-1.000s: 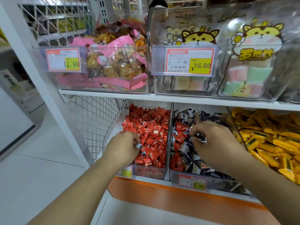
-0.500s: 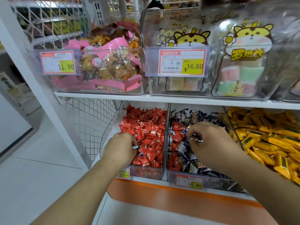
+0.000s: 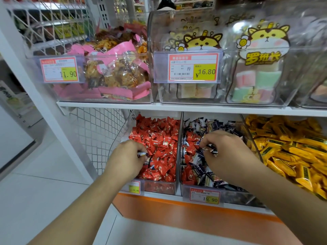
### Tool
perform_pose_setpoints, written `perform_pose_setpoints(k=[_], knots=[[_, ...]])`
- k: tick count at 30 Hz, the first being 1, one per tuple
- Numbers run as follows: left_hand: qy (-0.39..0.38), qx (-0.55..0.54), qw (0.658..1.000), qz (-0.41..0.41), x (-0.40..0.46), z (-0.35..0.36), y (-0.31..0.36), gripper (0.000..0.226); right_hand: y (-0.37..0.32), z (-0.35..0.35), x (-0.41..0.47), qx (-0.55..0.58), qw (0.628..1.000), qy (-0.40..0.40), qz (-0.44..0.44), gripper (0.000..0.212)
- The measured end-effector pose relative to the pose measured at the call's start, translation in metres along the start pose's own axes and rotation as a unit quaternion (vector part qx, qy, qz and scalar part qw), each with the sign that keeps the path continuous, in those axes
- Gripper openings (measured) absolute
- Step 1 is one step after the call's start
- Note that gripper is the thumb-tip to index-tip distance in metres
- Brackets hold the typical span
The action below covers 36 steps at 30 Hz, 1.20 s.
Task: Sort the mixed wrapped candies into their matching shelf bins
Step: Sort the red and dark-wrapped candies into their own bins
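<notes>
On the lower shelf, a clear bin of red wrapped candies (image 3: 159, 138) stands beside a clear bin of dark blue-and-white candies (image 3: 200, 167) with red ones mixed in at its left. My left hand (image 3: 125, 160) is over the red bin's front left and pinches a dark-and-white candy (image 3: 141, 154); a few more dark candies lie among the red ones by its fingers. My right hand (image 3: 228, 154) reaches into the dark bin and grips dark wrapped candies (image 3: 210, 149) in its curled fingers.
A bin of yellow wrapped bars (image 3: 292, 147) sits to the right. The upper shelf (image 3: 177, 107) carries clear bins of pink-packed snacks (image 3: 113, 75) and pastel marshmallows (image 3: 254, 84). Price tags hang on the bin fronts. A white wire mesh panel (image 3: 95, 135) closes the left side.
The view has shifted slightly. My left hand has moved a little deeper over the red bin. My right hand stays in the dark bin, still gripping candies.
</notes>
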<state>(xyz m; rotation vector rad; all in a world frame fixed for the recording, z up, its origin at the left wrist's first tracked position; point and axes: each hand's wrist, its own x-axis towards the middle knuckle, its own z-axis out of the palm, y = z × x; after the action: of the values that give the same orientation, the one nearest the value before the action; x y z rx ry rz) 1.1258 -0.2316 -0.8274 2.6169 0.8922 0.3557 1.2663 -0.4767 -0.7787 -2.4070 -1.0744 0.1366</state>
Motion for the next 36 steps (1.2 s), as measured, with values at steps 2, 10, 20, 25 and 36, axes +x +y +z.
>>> perform_pose_setpoints(k=[2, 10, 20, 25, 36], knots=[[0.019, -0.065, 0.998, -0.018, -0.001, -0.010, 0.005, 0.006, -0.001, -0.001, 0.000, 0.005, 1.000, 0.003, -0.001, 0.020], [0.015, -0.353, 0.936, -0.003, -0.022, -0.029, 0.048, 0.006, -0.022, 0.004, -0.005, 0.092, 0.995, -0.007, -0.034, 0.029], [-0.016, -0.420, 0.907, 0.002, -0.035, -0.015, 0.075, 0.009, -0.028, 0.027, 0.000, 0.276, 0.960, 0.020, 0.049, 0.011], [-0.001, -0.396, 0.917, -0.038, -0.030, -0.018, 0.063, 0.007, -0.014, 0.009, 0.001, 0.223, 0.971, 0.013, 0.081, 0.016], [-0.023, -0.356, 0.933, 0.036, -0.034, -0.014, 0.079, 0.029, -0.005, -0.019, 0.000, 0.173, 0.984, 0.031, 0.013, 0.021]])
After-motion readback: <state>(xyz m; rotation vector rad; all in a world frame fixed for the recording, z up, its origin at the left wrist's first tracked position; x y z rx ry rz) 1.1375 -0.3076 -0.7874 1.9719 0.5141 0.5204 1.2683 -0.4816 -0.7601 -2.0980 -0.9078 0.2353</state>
